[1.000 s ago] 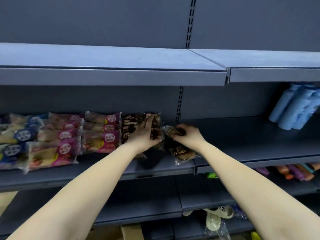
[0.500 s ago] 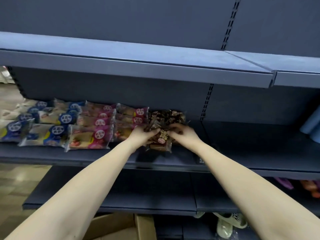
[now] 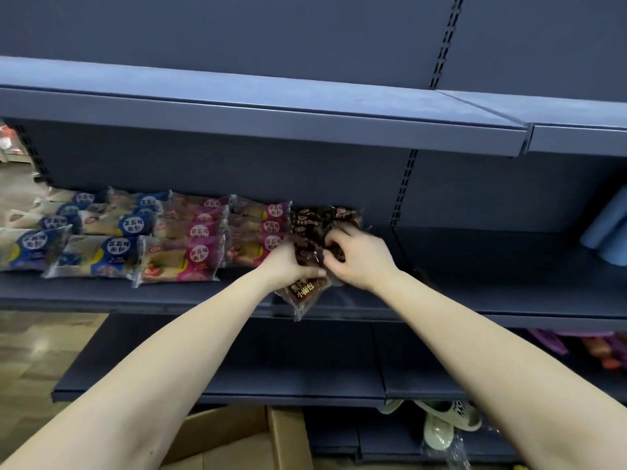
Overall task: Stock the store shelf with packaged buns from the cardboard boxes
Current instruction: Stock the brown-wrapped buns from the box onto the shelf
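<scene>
Left hand (image 3: 288, 266) grips brown bun pack (image 3: 304, 290) at frame centre, its lower end overhanging the shelf (image 3: 492, 276) edge. Right hand (image 3: 361, 261) curls its fingers onto the pack's upper end. Pink bun packs (image 3: 200, 245) sit just left; cardboard box (image 3: 237, 435) is at bottom centre.

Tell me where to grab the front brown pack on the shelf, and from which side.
Grip its near end, coming from the front. The brown pack lies lengthwise with that end jutting free past the shelf lip; pink packs crowd its left and the left hand covers its middle.
</scene>
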### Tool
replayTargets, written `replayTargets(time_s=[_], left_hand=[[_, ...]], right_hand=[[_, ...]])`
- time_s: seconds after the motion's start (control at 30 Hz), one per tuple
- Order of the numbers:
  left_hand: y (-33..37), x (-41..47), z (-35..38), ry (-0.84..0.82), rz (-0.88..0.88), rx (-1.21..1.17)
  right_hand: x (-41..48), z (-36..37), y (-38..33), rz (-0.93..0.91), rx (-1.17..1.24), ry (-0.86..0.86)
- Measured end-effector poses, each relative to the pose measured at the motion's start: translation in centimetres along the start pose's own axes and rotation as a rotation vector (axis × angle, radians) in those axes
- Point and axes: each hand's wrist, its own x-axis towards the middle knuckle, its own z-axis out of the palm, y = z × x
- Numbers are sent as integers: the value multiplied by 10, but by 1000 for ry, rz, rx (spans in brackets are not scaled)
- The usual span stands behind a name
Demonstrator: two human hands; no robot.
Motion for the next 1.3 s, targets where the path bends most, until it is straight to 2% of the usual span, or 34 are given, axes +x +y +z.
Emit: replayTargets(time_s=[0.07, 0.1, 0.17, 0.2, 0.33, 0.4, 0.53, 0.6, 0.73, 0.83, 0.9, 1.0, 1.07, 1.13, 1.2, 1.3], left_hand=[[9, -3, 5, -42, 20, 21], [13, -4, 7, -51, 15, 25], [18, -8, 11, -99, -1, 61], [20, -11, 12, -141, -9, 89], [22, -15, 18, -212, -9, 127], [23, -12, 20, -207, -19, 86], [23, -5, 24, -178, -151, -250], [25, -1, 28, -136, -196, -382], [29, 6, 42, -163, -194, -465], [29, 8, 55, -203, -182, -436], [26, 8, 63, -122, -96, -312], [14, 8, 70, 198, 126, 188], [5, 7, 71, 362, 117, 436], [-6, 8, 71, 366, 96, 566], [-18, 8, 72, 250, 104, 631], [-32, 8, 79, 116, 70, 722]], right_hand=[[-4, 2, 3, 24, 134, -237], [-8, 6, 3, 88, 260, -290], [-17, 13, 4, 180, 437, -253], [-20, 15, 6, 190, 446, -226], [-29, 12, 14, 186, 400, -212], [-31, 11, 20, 210, 374, -145], [-36, 8, 41, 323, 330, 47], [-43, 7, 49, 314, 280, 81], [-58, 15, 54, 76, -3, -145], [-63, 27, 57, 38, -119, -213], [-64, 33, 59, 60, -173, -190], [-60, 43, 65, 84, -236, -150], [-55, 47, 67, 149, -280, -173], [-48, 54, 66, 243, -291, -174], [-40, 59, 64, 299, -294, -156], [-28, 68, 62, 264, -309, -207]])
